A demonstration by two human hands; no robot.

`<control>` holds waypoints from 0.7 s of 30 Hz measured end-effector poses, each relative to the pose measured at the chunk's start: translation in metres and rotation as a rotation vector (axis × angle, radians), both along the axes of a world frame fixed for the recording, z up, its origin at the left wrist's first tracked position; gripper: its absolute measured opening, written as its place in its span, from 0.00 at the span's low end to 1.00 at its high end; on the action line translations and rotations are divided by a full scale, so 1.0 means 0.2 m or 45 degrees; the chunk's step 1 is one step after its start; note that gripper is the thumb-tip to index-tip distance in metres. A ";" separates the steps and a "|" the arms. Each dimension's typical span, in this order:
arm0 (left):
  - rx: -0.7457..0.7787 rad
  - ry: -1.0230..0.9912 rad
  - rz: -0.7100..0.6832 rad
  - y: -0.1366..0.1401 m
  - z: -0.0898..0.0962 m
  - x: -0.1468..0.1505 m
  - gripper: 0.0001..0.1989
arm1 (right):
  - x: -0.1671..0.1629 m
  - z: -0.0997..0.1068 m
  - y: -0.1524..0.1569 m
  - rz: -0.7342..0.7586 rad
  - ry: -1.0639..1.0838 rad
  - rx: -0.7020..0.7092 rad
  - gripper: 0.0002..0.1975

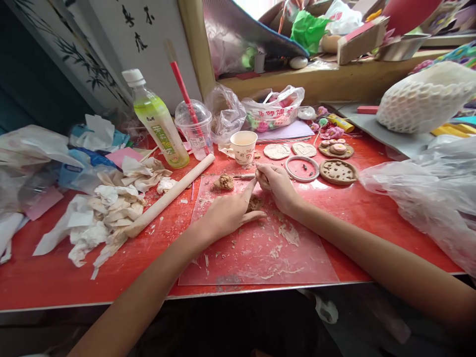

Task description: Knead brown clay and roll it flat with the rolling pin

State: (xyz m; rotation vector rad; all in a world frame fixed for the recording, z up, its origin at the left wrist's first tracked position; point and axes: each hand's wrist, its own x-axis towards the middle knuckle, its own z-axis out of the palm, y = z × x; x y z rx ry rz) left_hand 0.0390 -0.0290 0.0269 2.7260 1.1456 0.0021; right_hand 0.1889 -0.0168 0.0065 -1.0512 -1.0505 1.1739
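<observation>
My right hand (275, 184) is closed in a pinch above the clear board (256, 267); what sits between its fingertips is too small to make out. My left hand (229, 210) reaches in from the other side, index finger stretched to the right fingertips and thumb spread apart. A thin tool (243, 176) lies level just left of the pinch; whether the right hand grips it I cannot tell. Beneath the left hand, a brown clay lump (255, 203) is partly hidden. Another crumbly clay lump (224, 182) rests near the board's far left corner. Clay scraps (289, 234) litter the board.
Behind the hands stands a paper cup (244, 148). To the left are a rolling pin (174, 193), crumpled tissues (111, 208), a drink bottle (159, 124) and a plastic cup (193, 129). Rightward lie a ring (302, 179), clay discs (337, 171) and plastic bags (427, 183).
</observation>
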 end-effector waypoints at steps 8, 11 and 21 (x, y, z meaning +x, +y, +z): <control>-0.200 -0.284 -0.326 0.07 -0.01 -0.06 0.30 | 0.01 0.00 0.00 0.042 -0.016 -0.021 0.16; -0.322 -0.338 -0.350 0.07 -0.03 -0.04 0.25 | 0.01 0.00 0.00 0.043 -0.002 -0.015 0.16; 0.098 -0.472 -0.341 -0.01 -0.10 0.01 0.20 | -0.01 -0.01 0.01 -0.007 -0.039 0.018 0.16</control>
